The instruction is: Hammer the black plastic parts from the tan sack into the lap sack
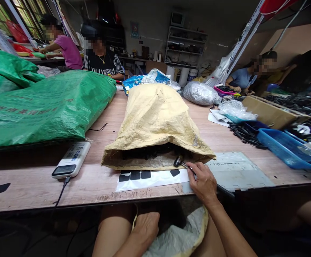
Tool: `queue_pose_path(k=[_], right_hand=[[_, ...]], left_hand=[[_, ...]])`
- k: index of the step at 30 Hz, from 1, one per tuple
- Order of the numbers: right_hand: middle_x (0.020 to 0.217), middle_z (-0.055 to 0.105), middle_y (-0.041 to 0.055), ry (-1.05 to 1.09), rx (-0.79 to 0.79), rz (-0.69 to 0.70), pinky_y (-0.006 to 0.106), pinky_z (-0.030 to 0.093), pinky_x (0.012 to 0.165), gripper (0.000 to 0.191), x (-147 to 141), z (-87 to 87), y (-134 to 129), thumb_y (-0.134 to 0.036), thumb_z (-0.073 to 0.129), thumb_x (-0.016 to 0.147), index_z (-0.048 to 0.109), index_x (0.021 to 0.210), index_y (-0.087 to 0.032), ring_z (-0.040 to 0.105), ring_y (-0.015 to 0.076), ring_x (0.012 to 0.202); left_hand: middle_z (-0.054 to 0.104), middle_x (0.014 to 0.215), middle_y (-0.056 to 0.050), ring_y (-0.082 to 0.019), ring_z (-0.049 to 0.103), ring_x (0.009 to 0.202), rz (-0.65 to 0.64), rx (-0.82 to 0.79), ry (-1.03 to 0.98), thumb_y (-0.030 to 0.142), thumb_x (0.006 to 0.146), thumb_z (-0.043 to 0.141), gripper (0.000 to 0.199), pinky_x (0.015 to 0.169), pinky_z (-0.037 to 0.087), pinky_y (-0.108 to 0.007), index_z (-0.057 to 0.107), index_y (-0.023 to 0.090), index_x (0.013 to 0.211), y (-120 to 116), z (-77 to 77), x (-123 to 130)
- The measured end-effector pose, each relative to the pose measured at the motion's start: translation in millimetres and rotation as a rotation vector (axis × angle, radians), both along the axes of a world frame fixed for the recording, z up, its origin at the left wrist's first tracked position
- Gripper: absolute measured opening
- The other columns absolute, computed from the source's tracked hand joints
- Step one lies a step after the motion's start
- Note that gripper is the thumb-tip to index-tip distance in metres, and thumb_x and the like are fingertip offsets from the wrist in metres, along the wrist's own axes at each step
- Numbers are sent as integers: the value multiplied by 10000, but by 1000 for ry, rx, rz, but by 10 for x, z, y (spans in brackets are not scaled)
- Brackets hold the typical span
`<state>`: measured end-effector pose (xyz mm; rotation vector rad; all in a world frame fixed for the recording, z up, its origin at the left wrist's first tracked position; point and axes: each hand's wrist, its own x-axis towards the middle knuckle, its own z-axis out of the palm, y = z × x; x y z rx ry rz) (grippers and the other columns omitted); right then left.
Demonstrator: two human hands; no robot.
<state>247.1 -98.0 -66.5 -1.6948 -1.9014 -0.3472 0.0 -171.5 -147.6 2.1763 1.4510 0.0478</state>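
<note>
My right hand [204,182] is closed around the thin shaft of a hammer-like tool [178,161]. The tool has a dark, shiny head and a thick black handle. Its head is at the open mouth of a cream woven sack [155,117] lying on the table, with dark pieces just visible inside. Under the sack's mouth is a white strip [158,180] bearing several black rounded squares. Below the table edge, my left hand [146,223] reaches into a second sack [183,237] on my lap; its fingers are hidden.
A large green sack [43,107] covers the left of the table, beside a white power bank [72,160] with a cable. A translucent sheet [237,169], blue tray [286,146] and cardboard box [274,111] are on the right. Several people sit farther back.
</note>
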Motion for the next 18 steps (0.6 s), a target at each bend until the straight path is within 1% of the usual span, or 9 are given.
queue_pose_path(k=[2,4,7,9,11,13,15,16,18], right_hand=[[904,623,41,-1,3,0,341,414,804,253,2,-5,3,-290,519,968,691,1150,-256,543,209,886],[908,624,42,1,0,0,341,416,804,253,2,-10,4,-286,519,966,692,1149,-257,544,208,888],[917,626,43,3,-6,-2,341,416,814,254,2,-13,2,-282,520,965,690,1152,-257,544,210,897],[918,627,43,5,-8,-4,341,416,821,255,3,-14,0,-285,522,964,689,1155,-256,545,213,905],[914,628,43,8,-5,-2,338,415,817,257,5,-16,1,-285,521,964,688,1157,-256,545,212,905],[909,628,42,8,2,1,334,412,811,257,7,-17,2,-285,520,963,689,1156,-258,545,210,897],[907,627,41,3,8,0,334,409,806,255,6,-16,4,-286,518,965,691,1152,-261,543,209,887],[905,627,42,0,11,-2,336,409,805,253,5,-14,4,-288,518,966,691,1149,-261,543,209,883],[901,625,44,-2,14,-4,337,409,803,251,3,-10,5,-290,515,968,691,1144,-259,545,211,882]], left_hand=[[704,1184,-140,-328,646,1141,-1,-9,1,53,840,479,454,978,471,-478,671,265,1193,-3,40,25],[739,1044,-140,-333,694,1014,-16,-42,7,114,867,489,318,859,515,-448,719,238,1049,-21,191,62],[753,913,-82,-288,715,857,-81,-58,-123,233,884,549,185,729,511,-368,729,247,920,2,581,108],[751,873,-35,-232,701,809,-91,-10,-281,279,897,568,162,695,484,-313,729,263,889,119,884,110],[734,809,-16,-186,670,755,-13,104,-423,292,930,539,206,676,461,-280,725,251,852,345,1154,76],[720,821,-22,-163,645,741,151,288,-515,275,941,519,215,688,455,-267,719,224,879,657,1349,14],[713,856,-39,-160,635,742,313,454,-519,268,934,527,200,699,456,-265,715,199,940,998,1455,-54],[712,858,-47,-167,637,743,372,501,-485,270,926,537,199,709,460,-270,717,191,965,1158,1477,-82],[724,874,-72,-201,660,783,444,523,-375,290,916,556,220,743,473,-293,725,186,1009,1420,1480,-110]])
